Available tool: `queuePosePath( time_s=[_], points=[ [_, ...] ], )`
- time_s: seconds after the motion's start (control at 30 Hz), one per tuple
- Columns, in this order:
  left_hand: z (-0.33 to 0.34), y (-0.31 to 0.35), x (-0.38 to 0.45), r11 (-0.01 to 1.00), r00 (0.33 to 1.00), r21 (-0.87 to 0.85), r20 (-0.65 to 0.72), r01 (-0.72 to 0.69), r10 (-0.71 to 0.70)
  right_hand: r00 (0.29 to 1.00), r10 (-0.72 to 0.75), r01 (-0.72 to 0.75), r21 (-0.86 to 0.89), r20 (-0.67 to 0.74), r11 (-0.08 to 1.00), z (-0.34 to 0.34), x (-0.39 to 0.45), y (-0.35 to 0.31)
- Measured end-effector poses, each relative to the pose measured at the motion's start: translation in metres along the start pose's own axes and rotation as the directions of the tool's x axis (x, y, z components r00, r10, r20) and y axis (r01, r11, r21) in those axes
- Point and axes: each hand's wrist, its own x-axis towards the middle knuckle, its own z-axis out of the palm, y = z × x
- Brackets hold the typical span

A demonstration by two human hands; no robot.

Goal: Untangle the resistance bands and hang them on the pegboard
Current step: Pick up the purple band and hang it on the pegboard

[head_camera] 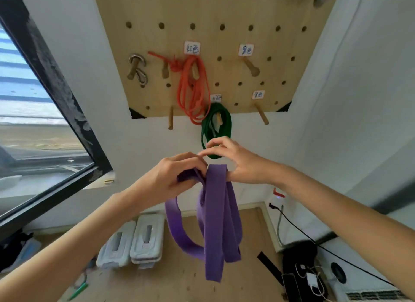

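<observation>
Two bare hands raised in front of a light wooden pegboard (pixel 224 14), sharing one wide purple resistance band (pixel 215 223).

Far left: black-framed window (pixel 56 95). Below it on the brown floor (pixel 179 279), two pale grey lidded plastic boxes (pixel 132 241) side by side.

On the pegboard's left, a metal carabiner hook (pixel 138 69) over a wooden peg. Next, a thin orange-red resistance band (pixel 193 88) coiled over a peg beneath a small white handwritten label (pixel 192 47), one knotted strand running left to a neighbouring peg. Lower down, a dark green resistance band (pixel 216 126) looped over a bottom-row peg, hanging below the board's edge against the white wall (pixel 314 133).

Left hand (pixel 175 175) curled round a bunched section of the purple band, gripping it. Several flat purple loops drooping from between the hands toward the floor. Right hand (pixel 238 162) with the band draped over its thumb side; fingers bent and raised, tips just in front of the green band's lower end; cannot tell whether touching it.

Right of the green band, two bare wooden pegs (pixel 251 66) under labels. Bottom right, black cables (pixel 298 229) and dark gear on the floor.
</observation>
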Motion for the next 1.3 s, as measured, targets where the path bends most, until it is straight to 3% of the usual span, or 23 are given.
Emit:
queuePosePath(
  time_s=[0.07,0.13,0.23,0.33,0.43,0.5,0.57,0.67,0.77,0.87,0.93,1.0,1.07,1.1,1.17,1.2,1.23,1.3],
  points=[
    [-0.012,-0.003,0.014,0.997,0.996,-0.05,-0.07,-0.052,0.049,0.999,-0.045,0.036,0.404,0.012,0.914,-0.007,0.003,-0.002],
    [-0.022,-0.006,0.026,0.994,0.987,-0.039,-0.127,-0.105,0.099,0.996,-0.047,0.083,0.552,-0.079,0.83,-0.012,0.009,-0.007],
    [-0.032,-0.012,0.04,0.987,0.968,-0.122,-0.24,-0.104,0.072,0.976,-0.057,0.149,0.455,-0.209,0.878,-0.028,0.019,-0.018],
    [-0.043,-0.017,0.05,0.951,0.976,-0.309,-0.213,-0.014,-0.054,0.908,-0.19,0.215,0.027,-0.373,0.976,-0.041,0.025,-0.021],
    [-0.05,-0.029,0.057,0.998,0.975,-0.063,-0.221,-0.013,-0.001,0.828,-0.341,0.213,-0.313,-0.446,0.925,-0.053,0.024,-0.014],
    [-0.054,-0.035,0.063,0.962,0.972,0.271,-0.217,-0.033,0.095,0.794,-0.374,0.222,-0.344,-0.48,0.913,-0.063,0.021,-0.008],
    [-0.061,-0.038,0.073,0.839,0.962,0.543,-0.206,-0.039,0.178,0.78,-0.394,0.262,-0.317,-0.486,0.911,-0.074,0.019,-0.002],
    [-0.075,-0.038,0.092,0.769,0.978,0.639,-0.158,-0.003,0.135,0.805,-0.417,0.317,-0.288,-0.422,0.904,-0.089,0.022,0.008],
    [-0.075,-0.041,0.115,0.879,0.991,0.474,-0.133,0.057,0.007,0.83,-0.395,0.33,-0.223,-0.393,0.917,-0.104,0.025,0.023],
    [-0.063,-0.04,0.138,0.986,0.992,0.153,-0.114,0.072,-0.055,0.829,-0.377,0.392,-0.052,-0.414,0.919,-0.117,0.025,0.039],
    [-0.055,-0.037,0.149,0.989,0.99,-0.113,-0.09,0.1,-0.11,0.843,-0.344,0.403,0.064,-0.413,0.913,-0.129,0.024,0.049],
    [-0.043,-0.03,0.16,0.922,0.989,-0.377,-0.08,0.085,-0.124,0.871,-0.272,0.377,0.2,-0.409,0.904,-0.141,0.024,0.058],
    [-0.026,-0.022,0.176,0.781,0.977,-0.619,-0.105,0.081,-0.184,0.894,-0.218,0.347,0.295,-0.392,0.89,-0.151,0.025,0.064],
    [-0.016,-0.021,0.185,0.67,0.961,-0.737,-0.113,0.089,-0.252,0.898,-0.21,0.34,0.306,-0.387,0.889,-0.154,0.027,0.068],
    [-0.001,-0.023,0.2,0.347,0.913,-0.928,-0.017,0.137,-0.407,0.906,-0.2,0.318,0.288,-0.372,0.903,-0.157,0.03,0.08],
    [0.007,-0.027,0.204,0.197,0.891,-0.967,0.056,0.16,-0.451,0.915,-0.184,0.291,0.271,-0.359,0.918,-0.158,0.03,0.089],
    [0.014,-0.033,0.206,0.112,0.872,-0.977,0.107,0.182,-0.478,0.925,-0.166,0.26,0.251,-0.342,0.932,-0.158,0.029,0.099],
    [0.029,-0.04,0.209,0.051,0.825,-0.963,0.2,0.266,-0.529,0.95,-0.142,0.203,0.206,-0.279,0.957,-0.154,0.029,0.119]
  ],
)
